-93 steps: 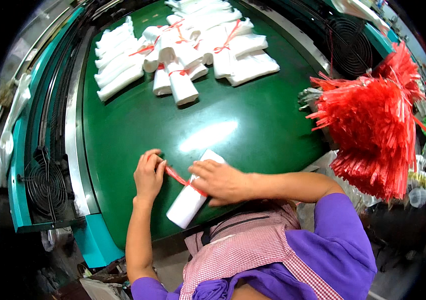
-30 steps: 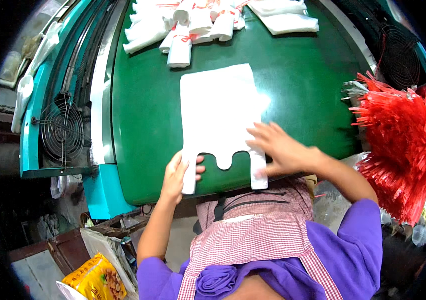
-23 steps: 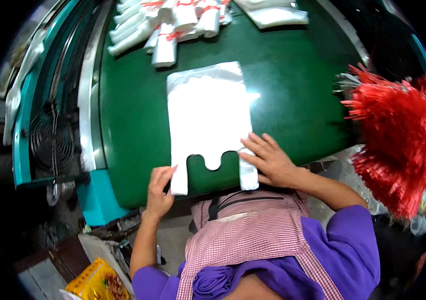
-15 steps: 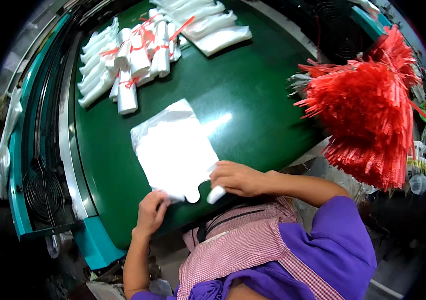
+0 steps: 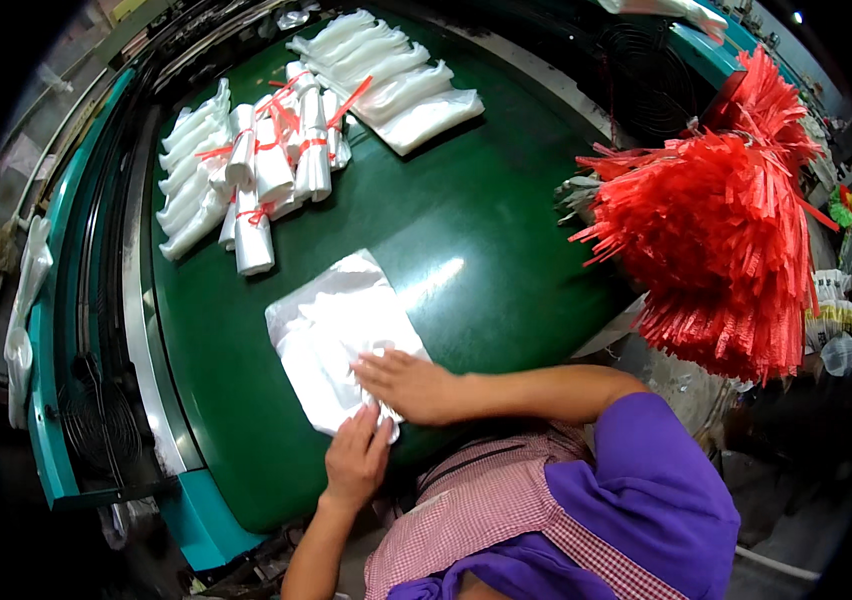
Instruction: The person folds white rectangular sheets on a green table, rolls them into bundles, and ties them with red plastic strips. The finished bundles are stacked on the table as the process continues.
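Note:
A flat stack of white plastic bags [image 5: 331, 325] lies on the green belt surface [image 5: 506, 260] in front of me. Its near edge, with the handle parts, is folded inward and partly covered by my hands. My right hand [image 5: 413, 388] rests flat on the near right part of the bags, fingers stretched out toward the left. At the near edge, just below it, my left hand [image 5: 358, 455] closes its fingers on the folded plastic. The fingertips of both hands almost meet.
Rolled white bag bundles tied with red strips [image 5: 314, 160] are heaped farther off. Rows of folded white bags lie left [image 5: 196, 190] and right [image 5: 396, 85] of them. A big bunch of red plastic strips [image 5: 726, 250] hangs at the right. Teal machine rails [image 5: 46, 340] border the left side.
My right hand has moved left from the right corner onto the bags and flattened there. My left hand has shifted right along the near edge. The handle parts are now folded in.

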`<control>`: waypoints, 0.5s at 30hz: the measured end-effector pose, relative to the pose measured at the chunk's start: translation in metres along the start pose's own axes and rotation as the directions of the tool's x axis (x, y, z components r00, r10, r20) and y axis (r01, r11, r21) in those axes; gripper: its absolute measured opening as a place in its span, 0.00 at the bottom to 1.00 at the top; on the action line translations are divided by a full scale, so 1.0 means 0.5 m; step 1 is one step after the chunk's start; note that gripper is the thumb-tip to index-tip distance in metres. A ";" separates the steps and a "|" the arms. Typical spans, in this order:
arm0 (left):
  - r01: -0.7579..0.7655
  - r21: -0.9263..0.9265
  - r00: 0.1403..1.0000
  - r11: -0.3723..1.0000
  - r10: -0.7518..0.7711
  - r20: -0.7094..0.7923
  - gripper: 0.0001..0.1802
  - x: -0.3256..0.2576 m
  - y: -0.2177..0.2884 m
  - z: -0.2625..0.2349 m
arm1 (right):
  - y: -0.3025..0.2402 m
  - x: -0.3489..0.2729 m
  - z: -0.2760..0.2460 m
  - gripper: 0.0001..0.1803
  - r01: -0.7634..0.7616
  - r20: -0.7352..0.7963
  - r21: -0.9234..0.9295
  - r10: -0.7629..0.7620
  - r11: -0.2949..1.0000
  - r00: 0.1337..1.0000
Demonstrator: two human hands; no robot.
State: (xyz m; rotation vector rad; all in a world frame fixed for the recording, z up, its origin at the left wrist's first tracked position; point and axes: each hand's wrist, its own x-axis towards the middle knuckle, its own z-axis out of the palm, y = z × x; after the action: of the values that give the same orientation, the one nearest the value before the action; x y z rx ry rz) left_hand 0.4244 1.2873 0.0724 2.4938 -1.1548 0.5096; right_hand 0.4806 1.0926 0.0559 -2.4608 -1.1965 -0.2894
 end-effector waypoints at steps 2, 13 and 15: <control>0.033 -0.080 0.999 0.996 -0.036 -0.029 0.17 0.026 -0.033 0.019 | 0.064 0.015 0.018 0.29 -0.153 0.119 0.044 0.147 0.987 0.982; 0.200 0.007 0.978 0.980 -0.199 -0.066 0.15 0.091 -0.103 -0.007 | 0.042 0.007 0.002 0.36 -0.131 0.060 0.084 0.126 0.988 0.990; 0.154 0.070 0.981 0.986 -0.161 0.107 0.23 0.079 -0.066 -0.017 | 0.043 0.002 -0.010 0.35 -0.111 0.050 0.146 0.105 0.983 0.993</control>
State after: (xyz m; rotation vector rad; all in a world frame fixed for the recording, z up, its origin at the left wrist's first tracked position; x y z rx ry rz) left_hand 0.4724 1.2855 0.0925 2.6694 -0.9827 0.3714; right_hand 0.4984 1.0791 0.0551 -2.4015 -1.0562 -0.1134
